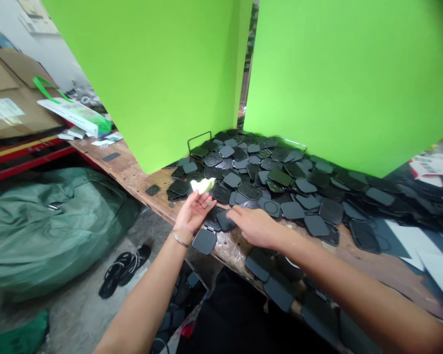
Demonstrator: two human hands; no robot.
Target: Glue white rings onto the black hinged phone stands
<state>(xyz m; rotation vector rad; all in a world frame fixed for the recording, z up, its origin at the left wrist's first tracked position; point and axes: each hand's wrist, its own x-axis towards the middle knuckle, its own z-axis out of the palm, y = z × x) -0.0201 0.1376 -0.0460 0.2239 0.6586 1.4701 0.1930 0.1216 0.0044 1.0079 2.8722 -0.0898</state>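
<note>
Dark square plate point(226, 221) lies flat near the worktop's front edge, under the fingertips of the right hand point(256, 227); that hand is palm down, fingers stretched together, pressing the plate rather than wrapped round it. Just at 9 o'clock of the plate is the left hand point(194, 211), palm up, fingers loosely spread, a pale yellowish cloth point(203, 185) resting at its fingertips; whether it is pinched or only lying there, cannot tell. Thin bracelet point(179, 239) on the left wrist.

At 7 o'clock of the plate, a loose square pad point(204, 241) hangs over the edge of the worktop point(133, 172). At 12 to 2 o'clock a big heap of black plates point(280, 182) spreads across the wood, some ribbed and round-patterned, some plain. More dark pieces sit along the front edge at 5 o'clock, below the right forearm.

Behind the heap stand two bright green panels point(339, 78) with a narrow gap between them.

Far at 9 o'clock: a green sack point(47, 221) on the floor, black sandals point(123, 268) beside it at 7 o'clock. Cardboard boxes point(11, 93) at 10 o'clock, with a white-and-green bag point(77, 114) in front of them.
</note>
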